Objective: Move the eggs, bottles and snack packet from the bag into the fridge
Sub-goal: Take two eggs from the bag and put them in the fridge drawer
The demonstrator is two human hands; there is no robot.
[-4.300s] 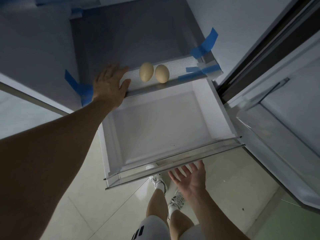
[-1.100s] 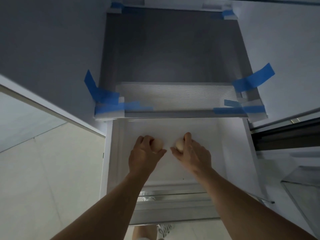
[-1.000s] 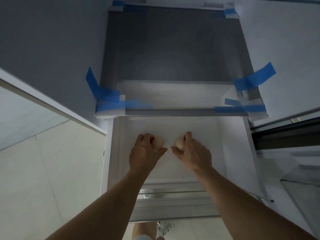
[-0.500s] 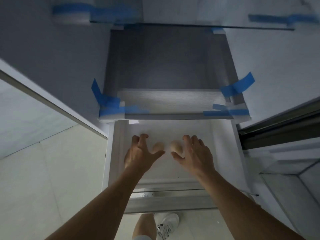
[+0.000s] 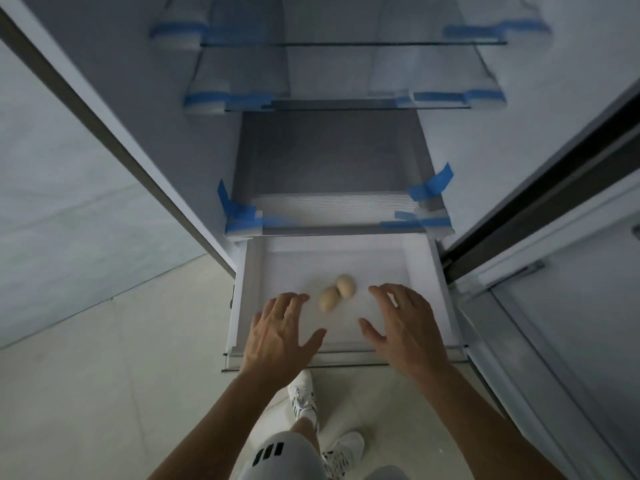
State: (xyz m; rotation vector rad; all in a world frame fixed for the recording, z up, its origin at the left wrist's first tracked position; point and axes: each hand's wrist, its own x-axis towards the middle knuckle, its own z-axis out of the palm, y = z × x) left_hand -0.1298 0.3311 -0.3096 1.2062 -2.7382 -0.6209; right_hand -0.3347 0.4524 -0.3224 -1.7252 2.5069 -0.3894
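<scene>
No readable text, label or number anywhere.

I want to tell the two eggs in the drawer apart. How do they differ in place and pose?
The left egg lies nearer the drawer's front; the right egg lies farther back. The left egg leans rightward; the right egg points almost straight back. Both are tan, touching, and free of either hand.

Two eggs in the pulled-out fridge drawer, both hands empty.

Two eggs [image 5: 336, 293] are seen touching each other on the white drawer [image 5: 420, 271] floor. The left hand [image 5: 278, 336] and right hand [image 5: 403, 327] are held spread above its front edge, clear of the eggs. Blue tape [image 5: 239, 211] is noted on the shelf [image 5: 332, 209] corners.
</scene>
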